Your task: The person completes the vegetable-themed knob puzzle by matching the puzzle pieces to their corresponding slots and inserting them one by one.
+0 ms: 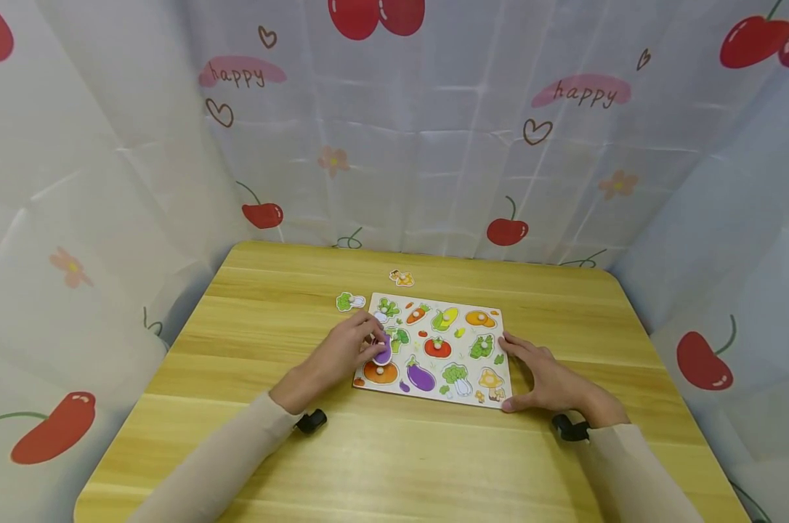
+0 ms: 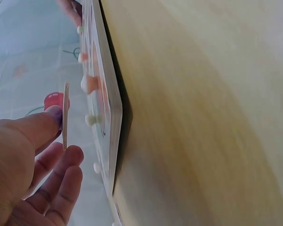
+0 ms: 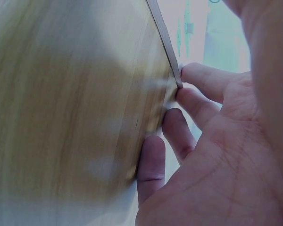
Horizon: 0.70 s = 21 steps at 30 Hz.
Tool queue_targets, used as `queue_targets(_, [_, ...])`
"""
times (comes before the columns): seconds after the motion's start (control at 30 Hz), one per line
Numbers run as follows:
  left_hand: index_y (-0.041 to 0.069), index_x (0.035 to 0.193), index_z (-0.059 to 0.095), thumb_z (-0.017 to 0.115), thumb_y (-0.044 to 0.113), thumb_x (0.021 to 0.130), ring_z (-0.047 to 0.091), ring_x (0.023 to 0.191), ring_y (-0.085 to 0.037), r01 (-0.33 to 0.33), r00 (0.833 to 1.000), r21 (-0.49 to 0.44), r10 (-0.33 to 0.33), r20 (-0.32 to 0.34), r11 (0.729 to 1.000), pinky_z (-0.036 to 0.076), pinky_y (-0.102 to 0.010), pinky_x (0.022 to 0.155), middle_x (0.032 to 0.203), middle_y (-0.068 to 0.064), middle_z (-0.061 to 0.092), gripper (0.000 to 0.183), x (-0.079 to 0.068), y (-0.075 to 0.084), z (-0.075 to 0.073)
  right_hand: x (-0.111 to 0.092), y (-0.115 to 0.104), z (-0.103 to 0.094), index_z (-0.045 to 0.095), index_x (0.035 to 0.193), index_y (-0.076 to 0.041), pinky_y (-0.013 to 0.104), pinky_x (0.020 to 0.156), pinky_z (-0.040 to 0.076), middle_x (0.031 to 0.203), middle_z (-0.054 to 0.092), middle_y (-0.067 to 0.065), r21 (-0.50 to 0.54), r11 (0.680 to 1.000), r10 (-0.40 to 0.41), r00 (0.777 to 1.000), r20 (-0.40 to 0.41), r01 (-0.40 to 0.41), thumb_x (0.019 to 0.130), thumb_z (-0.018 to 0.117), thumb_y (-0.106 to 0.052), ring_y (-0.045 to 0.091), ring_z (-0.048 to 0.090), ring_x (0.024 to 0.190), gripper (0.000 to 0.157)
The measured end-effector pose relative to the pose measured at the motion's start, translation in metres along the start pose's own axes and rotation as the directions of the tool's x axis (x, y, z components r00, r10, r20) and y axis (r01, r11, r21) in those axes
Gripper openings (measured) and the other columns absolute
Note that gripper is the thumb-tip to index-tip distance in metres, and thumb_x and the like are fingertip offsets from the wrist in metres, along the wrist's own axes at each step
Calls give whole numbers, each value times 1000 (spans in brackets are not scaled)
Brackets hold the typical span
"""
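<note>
My left hand [image 1: 351, 345] pinches a purple eggplant puzzle piece [image 1: 383, 351] over the left part of a white vegetable puzzle board [image 1: 404, 392]. In the left wrist view the thin piece [image 2: 66, 120] stands on edge between thumb and fingers, apart from the board. A printed purple eggplant [image 1: 421, 376] shows in the board's bottom row, right of the pumpkin [image 1: 380, 373]. My right hand [image 1: 545, 378] rests at the board's right edge, thumb by the near corner and fingers further up. In the right wrist view its fingertips [image 3: 191, 73] touch the board's rim, the fingers loosely extended.
Two loose pieces lie on the wooden table [image 1: 394, 465] beyond the board: a bok choy piece [image 1: 351, 301] at its upper left and a mushroom piece [image 1: 401, 278] behind it. Knobbed pieces such as the tomato [image 1: 437, 349] sit in the board. A cherry-print curtain [image 1: 401, 145] encloses the table.
</note>
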<state>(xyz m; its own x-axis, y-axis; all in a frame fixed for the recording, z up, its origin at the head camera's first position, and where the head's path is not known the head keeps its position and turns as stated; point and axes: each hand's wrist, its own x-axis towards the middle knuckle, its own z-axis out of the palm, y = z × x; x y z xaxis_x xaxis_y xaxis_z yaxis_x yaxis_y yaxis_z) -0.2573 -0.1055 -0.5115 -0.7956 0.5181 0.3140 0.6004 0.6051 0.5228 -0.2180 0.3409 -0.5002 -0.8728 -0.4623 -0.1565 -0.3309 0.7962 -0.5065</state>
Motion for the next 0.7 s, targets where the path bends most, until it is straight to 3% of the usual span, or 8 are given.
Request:
queue_targets(0.4, [17,109,80,89,27,107,73,119,-16,-35,999,57,34,28,998,65,-36,110,127,1,73,13,1,12,18,0,-1,-1,39,180,-2,76,126,44,190,30,25,-5,1000,-5,1000,-1,5,83,105,-55,54,44,156,129])
queue_targets(0.7, [14,108,81,92,30,104,74,117,-19,-80,996,67,76,55,995,65,-37,105,127,-2,77,20,5,26,24,0,2,0,38,180,0,78,127,42,190,29,26,1,1000,-15,1000,-9,15,83,105,-54,57,42,158,129])
